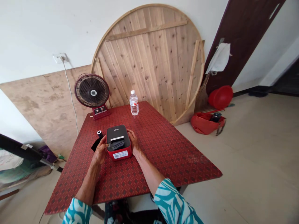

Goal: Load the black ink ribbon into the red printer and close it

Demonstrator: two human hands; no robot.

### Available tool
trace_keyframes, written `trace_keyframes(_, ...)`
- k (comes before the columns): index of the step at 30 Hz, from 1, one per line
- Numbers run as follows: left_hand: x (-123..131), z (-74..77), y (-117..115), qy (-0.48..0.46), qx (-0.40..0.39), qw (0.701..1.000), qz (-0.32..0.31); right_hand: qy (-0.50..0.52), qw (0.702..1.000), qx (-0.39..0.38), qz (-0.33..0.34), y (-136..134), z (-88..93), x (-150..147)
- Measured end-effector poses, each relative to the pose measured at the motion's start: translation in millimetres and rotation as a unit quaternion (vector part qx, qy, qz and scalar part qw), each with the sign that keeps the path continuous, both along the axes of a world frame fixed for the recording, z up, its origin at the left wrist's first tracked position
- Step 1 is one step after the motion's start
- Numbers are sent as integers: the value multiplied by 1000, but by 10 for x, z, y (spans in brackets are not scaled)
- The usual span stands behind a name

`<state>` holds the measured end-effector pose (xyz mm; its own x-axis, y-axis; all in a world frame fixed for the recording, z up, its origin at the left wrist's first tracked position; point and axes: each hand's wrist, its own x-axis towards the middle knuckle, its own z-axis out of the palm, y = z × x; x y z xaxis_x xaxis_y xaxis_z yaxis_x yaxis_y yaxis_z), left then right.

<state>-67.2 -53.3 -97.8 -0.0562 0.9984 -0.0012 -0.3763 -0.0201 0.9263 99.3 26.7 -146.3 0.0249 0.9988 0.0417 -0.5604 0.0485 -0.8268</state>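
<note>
A small red and black label printer (118,142) sits on the red patterned table (163,146). My left hand (101,151) is closed against the printer's left side, thumb near the paper slot. My right hand (133,141) wraps the printer's right side with curled fingers. A black roll with a loose black strip (98,140) lies just left of the printer, behind my left hand.
A clear water bottle (134,103) stands at the table's far edge. A red desk fan (92,94) sits at the far left corner, its cable running to a wall socket. A round wooden tabletop (151,59) leans on the wall. Red basins (211,115) lie on the floor to the right.
</note>
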Motion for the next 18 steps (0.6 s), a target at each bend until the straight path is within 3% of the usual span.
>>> trace_keyframes(13,40,25,-26,-5,-10,1000,17,18,999,-30,11,-45,77,17)
trace_keyframes(18,-42,102,-15,62,4,997,50,13,1000,-28,3,-36,81,7)
